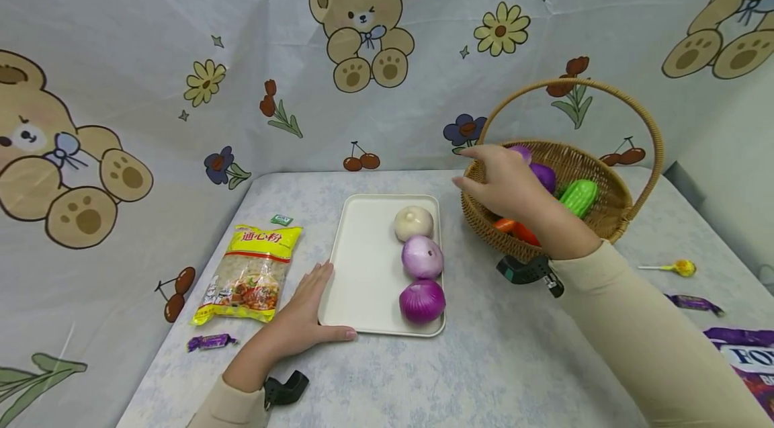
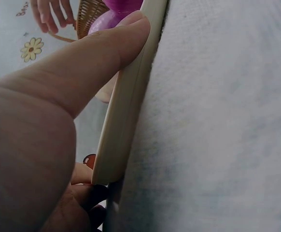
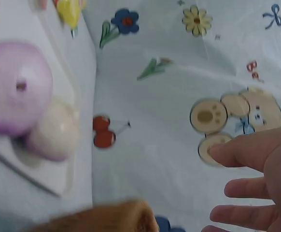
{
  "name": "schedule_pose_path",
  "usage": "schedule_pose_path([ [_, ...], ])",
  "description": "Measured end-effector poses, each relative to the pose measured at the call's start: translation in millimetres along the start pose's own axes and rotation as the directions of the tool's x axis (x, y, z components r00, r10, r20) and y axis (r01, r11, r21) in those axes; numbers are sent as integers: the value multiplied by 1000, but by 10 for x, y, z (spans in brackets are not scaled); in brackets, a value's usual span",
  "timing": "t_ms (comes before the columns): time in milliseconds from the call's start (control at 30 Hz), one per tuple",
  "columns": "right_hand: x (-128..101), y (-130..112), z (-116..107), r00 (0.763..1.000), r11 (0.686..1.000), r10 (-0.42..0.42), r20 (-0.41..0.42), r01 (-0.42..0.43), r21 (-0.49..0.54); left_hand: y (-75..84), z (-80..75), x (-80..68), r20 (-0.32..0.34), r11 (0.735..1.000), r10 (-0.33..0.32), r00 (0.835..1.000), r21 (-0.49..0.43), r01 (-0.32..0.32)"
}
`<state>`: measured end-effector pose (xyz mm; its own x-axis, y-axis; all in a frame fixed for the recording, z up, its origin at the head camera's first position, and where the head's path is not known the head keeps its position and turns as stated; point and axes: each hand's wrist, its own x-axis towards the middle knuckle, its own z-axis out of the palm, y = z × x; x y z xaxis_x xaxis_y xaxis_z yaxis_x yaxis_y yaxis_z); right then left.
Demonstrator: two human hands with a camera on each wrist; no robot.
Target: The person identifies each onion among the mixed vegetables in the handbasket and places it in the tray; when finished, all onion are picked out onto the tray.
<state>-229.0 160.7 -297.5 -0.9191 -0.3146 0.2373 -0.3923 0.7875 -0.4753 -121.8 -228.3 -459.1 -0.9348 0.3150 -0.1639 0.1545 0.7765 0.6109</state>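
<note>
A cream tray (image 1: 363, 267) lies on the table with three onions in a column along its right side: a white onion (image 1: 414, 223), a pale purple onion (image 1: 422, 257) and a dark purple onion (image 1: 422, 302). My left hand (image 1: 302, 320) rests against the tray's lower left corner, its thumb (image 2: 126, 41) on the near rim. Over the left side of a wicker basket (image 1: 611, 213) hovers my right hand (image 1: 508, 183), fingers extended and nothing in them. Inside the basket are purple vegetables (image 1: 544, 176), a green ridged vegetable (image 1: 580, 197) and orange-red ones (image 1: 514, 229), partly hidden by the arm.
Left of the tray lie a yellow pasta bag (image 1: 249, 273), a small green packet (image 1: 281, 220) and a purple-wrapped candy (image 1: 210, 342). On the right are a lollipop (image 1: 683, 268), another wrapped candy (image 1: 695, 304) and a purple bag (image 1: 746, 361). The basket's tall handle (image 1: 641, 109) arches upward.
</note>
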Motion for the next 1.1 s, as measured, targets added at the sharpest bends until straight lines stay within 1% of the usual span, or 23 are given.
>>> schedule_pose_path([
  [167,119,315,-263,992,994,112,58,-112,-11,-7,-11,-3,0,1000,14,1000,-5,-14],
  [267,198,514,-382,983,988,156,97,-153,-36,-19,-7,-3,3,1000,16,1000,-4,-16],
  [367,256,663,-441,978,984,176,111,-171,-58,-31,1,-1,9,1000,11,1000,-7,-11],
  [533,293,794,-443,980,985,168,106,-162,-60,-28,5,-5,9,1000,3,1000,-14,-3],
  [667,321,880,-415,979,985,166,121,-158,-67,-23,0,-7,4,1000,11,1000,-17,-11],
  [967,343,1083,-315,970,983,185,160,-181,-41,-23,-1,2,10,1000,14,1000,-13,-14],
  [1100,347,1145,-277,963,978,207,175,-207,-19,-11,-8,3,8,1000,9,1000,-9,-8],
])
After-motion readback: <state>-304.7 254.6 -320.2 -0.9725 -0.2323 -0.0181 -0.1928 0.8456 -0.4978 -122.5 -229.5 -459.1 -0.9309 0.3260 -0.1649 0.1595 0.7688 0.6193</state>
